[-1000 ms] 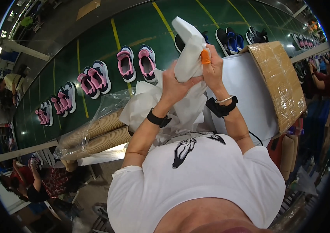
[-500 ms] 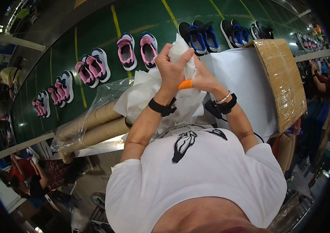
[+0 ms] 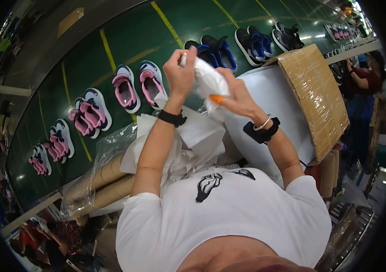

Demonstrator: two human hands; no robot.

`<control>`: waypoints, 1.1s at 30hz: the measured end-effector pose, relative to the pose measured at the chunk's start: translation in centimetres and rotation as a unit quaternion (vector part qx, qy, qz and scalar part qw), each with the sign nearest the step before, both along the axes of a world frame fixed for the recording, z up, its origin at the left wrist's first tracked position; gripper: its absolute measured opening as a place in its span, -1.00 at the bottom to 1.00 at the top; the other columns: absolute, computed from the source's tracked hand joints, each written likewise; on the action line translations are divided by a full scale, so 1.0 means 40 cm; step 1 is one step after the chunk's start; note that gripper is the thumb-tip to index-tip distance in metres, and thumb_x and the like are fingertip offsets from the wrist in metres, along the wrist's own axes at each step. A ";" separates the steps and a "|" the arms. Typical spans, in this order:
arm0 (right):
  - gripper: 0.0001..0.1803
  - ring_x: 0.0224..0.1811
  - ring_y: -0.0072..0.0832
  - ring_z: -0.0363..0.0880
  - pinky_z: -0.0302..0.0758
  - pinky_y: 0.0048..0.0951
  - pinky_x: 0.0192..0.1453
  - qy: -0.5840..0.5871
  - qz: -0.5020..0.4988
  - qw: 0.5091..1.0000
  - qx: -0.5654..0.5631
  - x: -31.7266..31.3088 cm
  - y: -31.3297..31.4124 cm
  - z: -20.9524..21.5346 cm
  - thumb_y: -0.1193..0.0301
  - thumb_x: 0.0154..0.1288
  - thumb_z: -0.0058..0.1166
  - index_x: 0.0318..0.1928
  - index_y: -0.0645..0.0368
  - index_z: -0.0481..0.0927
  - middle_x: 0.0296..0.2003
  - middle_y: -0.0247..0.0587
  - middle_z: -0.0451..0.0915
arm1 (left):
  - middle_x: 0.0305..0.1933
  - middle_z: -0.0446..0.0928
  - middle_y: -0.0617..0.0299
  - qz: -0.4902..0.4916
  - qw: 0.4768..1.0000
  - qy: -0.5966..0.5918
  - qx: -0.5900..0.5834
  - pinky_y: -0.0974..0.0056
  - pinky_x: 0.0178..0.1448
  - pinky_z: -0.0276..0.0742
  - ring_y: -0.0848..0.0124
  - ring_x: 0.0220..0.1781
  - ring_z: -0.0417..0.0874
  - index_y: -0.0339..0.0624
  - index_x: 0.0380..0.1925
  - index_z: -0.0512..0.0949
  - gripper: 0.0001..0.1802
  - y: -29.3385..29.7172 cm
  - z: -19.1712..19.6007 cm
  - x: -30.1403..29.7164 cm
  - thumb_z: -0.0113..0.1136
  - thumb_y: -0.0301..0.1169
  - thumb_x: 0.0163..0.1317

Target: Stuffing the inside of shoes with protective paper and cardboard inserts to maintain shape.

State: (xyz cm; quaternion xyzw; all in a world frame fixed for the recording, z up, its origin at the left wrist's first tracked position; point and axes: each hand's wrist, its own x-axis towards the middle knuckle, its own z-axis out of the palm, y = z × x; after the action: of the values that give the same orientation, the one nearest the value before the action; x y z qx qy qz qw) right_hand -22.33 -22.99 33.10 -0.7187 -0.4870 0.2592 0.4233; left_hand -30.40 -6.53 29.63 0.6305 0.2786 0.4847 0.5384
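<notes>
Both of my hands are raised over a green conveyor belt. My left hand grips the top of a bunched wad of white tissue paper. My right hand holds the same wad from the right and below, with an orange piece showing under its fingers. A loose heap of white tissue sheets lies below my forearms. Each wrist wears a black band.
Pairs of pink and white sandals and dark blue sandals ride the belt. A cardboard box wrapped in film stands at right on a white surface. Stacked brown paper cones in a plastic bag lie at lower left. Another person works at far right.
The sandals have shifted right along the belt. My hands have crumpled the white paper into a tighter wad around the orange piece and lowered it slightly.
</notes>
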 end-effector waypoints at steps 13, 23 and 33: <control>-0.73 -0.33 -0.05 0.61 0.56 -0.17 -0.27 -0.446 -0.005 0.836 -0.321 0.420 0.223 -0.290 0.47 -0.13 0.19 -0.33 0.25 0.49 -0.40 0.08 0.58 | -0.29 0.58 0.01 -0.196 0.848 0.404 0.282 0.06 -0.05 0.36 0.07 -0.18 0.59 -0.19 -0.24 0.56 -0.58 0.111 -0.307 0.453 0.20 -0.10 0.01; -0.44 -0.22 -0.01 0.58 0.49 -0.18 -0.06 -0.257 0.008 0.913 -0.318 0.412 0.229 -0.232 0.47 -0.12 0.23 0.01 0.19 0.46 -0.35 0.12 0.60 | -0.39 0.57 -0.12 -0.182 0.892 0.344 0.230 0.09 -0.03 0.33 0.04 -0.25 0.58 -0.18 -0.14 0.54 -0.58 0.146 -0.345 0.413 0.10 -0.22 -0.01; -0.53 -0.19 0.03 0.56 0.50 -0.21 -0.09 -0.265 -0.040 0.866 -0.421 0.396 0.204 -0.262 0.41 -0.18 0.31 -0.22 0.35 0.45 -0.33 0.11 0.59 | -0.45 0.59 0.05 -0.146 0.906 0.315 0.244 0.12 -0.07 0.28 0.17 -0.21 0.57 -0.14 -0.32 0.54 -0.72 0.142 -0.362 0.406 0.19 -0.25 -0.03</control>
State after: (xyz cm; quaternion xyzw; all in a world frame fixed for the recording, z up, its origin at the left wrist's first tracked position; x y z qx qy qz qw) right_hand -6.48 -14.83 22.63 -0.8892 -0.3961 0.2223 -0.0549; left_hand -14.16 -0.83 15.13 0.8956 0.2113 0.2299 0.3168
